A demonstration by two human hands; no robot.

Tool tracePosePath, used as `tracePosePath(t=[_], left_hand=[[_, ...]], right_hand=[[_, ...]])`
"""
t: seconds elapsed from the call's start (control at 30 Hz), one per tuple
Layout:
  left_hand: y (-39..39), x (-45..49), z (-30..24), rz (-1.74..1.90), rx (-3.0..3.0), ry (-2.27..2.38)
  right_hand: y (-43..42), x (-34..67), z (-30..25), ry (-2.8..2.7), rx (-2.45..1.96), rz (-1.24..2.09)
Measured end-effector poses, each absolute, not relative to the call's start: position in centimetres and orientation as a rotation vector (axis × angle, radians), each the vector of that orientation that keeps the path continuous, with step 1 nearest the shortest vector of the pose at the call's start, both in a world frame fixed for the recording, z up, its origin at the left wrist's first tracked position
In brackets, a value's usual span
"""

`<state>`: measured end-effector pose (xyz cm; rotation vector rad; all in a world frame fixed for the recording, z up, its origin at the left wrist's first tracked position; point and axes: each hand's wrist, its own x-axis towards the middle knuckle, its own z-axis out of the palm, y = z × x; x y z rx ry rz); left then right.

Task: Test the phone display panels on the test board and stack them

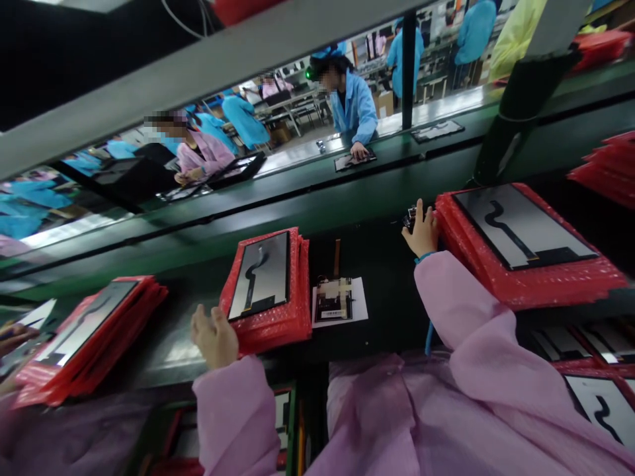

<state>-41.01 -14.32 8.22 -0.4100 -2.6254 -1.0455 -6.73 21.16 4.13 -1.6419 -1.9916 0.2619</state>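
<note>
My left hand (214, 336) rests by the near left corner of a stack of red bubble-wrap bags (268, 317) topped by a grey display panel (260, 274) with a black flex cable; its fingers are loosely curled and hold nothing I can see. My right hand (423, 231) reaches to the left edge of a second, larger red stack (520, 277) carrying another panel (520, 228). Its fingers close on a small dark object (411, 218) I cannot make out. Between the stacks lies a small circuit part on a white sheet (340, 301).
A third red stack with a panel (84, 337) lies at the left, more panels (600, 396) at the near right. A black post (510, 119) rises at the back right. Across the green conveyor (297, 205), several people in blue and pink coats work.
</note>
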Motion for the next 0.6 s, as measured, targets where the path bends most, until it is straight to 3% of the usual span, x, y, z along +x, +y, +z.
tracePosePath(t=[0.23, 0.43, 0.6], left_hand=[[-10.9, -28.7, 6.1, -1.182, -1.102, -1.785], [-5.9, -18.6, 4.2, -1.607, -1.798, -1.821], [-2.8, -13.2, 4.3, -2.095, -2.172, -2.010]], right_hand=[[14.9, -5.7, 5.1, -2.053, -1.318, 0.202], [5.9, -0.2, 5.2, -1.873, -1.325, -0.158], [4.3, 7.1, 4.7, -1.556, -1.533, -0.285]])
